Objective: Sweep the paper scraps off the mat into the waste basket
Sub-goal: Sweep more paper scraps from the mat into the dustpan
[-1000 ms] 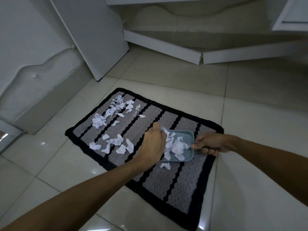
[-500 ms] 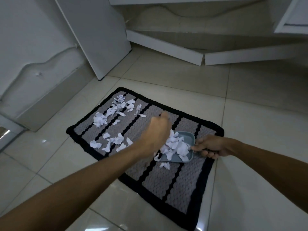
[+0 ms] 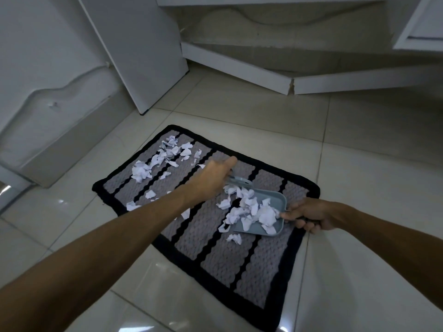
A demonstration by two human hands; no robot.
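A grey mat with black stripes and border [image 3: 223, 257] lies on the tiled floor. My right hand [image 3: 311, 215] grips the handle of a light blue dustpan [image 3: 275, 200] resting on the mat's right part. White paper scraps [image 3: 259, 213] fill the pan and spill at its mouth. One scrap [image 3: 235, 238] lies just in front of the pan. More scraps [image 3: 165, 156] are scattered over the mat's far left. My left hand [image 3: 213, 178] is closed on a small blue-grey brush [image 3: 239, 181], just left of the pan's far corner. No waste basket is in view.
A white door panel [image 3: 141, 51] stands open behind the mat. White skirting boards [image 3: 239, 68] run along the back wall. A padded white ledge [image 3: 55, 121] lies at the left. Glossy floor tiles [image 3: 359, 164] surround the mat.
My left hand has moved up and away from the pan's mouth toward the mat's far side. More scraps now lie at the pan's mouth. The right hand and dustpan have hardly shifted.
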